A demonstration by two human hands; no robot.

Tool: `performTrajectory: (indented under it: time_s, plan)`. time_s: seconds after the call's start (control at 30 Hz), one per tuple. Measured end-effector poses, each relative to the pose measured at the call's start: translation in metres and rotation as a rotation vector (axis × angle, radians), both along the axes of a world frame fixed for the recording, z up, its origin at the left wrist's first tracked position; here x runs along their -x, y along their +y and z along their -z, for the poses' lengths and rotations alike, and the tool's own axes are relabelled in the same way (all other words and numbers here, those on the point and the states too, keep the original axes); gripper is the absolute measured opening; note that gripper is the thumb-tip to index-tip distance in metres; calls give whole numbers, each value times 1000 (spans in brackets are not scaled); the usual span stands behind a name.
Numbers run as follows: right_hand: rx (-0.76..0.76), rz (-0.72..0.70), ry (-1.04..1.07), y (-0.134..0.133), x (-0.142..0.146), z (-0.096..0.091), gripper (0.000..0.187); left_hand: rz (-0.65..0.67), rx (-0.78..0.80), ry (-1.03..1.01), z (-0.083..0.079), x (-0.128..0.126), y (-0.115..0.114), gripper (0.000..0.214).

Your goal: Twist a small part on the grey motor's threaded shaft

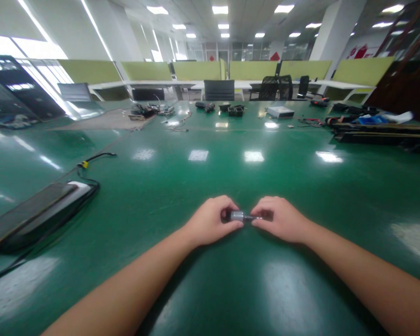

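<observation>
Your left hand (213,222) is closing around the silver end of a small tool (241,216) and your right hand (282,219) is pinching its thin dark end, both resting low on the green desk (231,289). Farther left, a flat black device (31,214) is lying with its cable (91,161) attached. At the far edge, a white box (280,111) is sitting.

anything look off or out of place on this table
Nothing looks spilled or broken. The left hand and right hand pinch a small metal piece over the table. One oddity: the dark flat device at the left seems to sit tilted on a black cable, not flat.
</observation>
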State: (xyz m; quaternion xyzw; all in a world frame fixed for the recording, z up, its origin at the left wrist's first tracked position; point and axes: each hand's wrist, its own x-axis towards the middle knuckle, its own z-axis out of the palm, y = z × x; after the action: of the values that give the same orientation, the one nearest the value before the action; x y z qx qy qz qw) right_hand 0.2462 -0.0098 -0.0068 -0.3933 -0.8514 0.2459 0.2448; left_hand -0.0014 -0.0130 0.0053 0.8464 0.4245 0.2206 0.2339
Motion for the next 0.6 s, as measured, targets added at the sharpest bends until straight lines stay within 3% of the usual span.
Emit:
performTrajectory:
  time_s: [0.17,0.3,0.6]
  plan:
    - [-52,-43,-16,-5,8,3,14,25,-31,3,1,-4,1,20]
    - [7,33,8,-7,8,4,22,20,-31,-1,2,-5,1,19]
    - [-66,-7,12,-6,7,3,8,17,-22,11,2,-4,2,20]
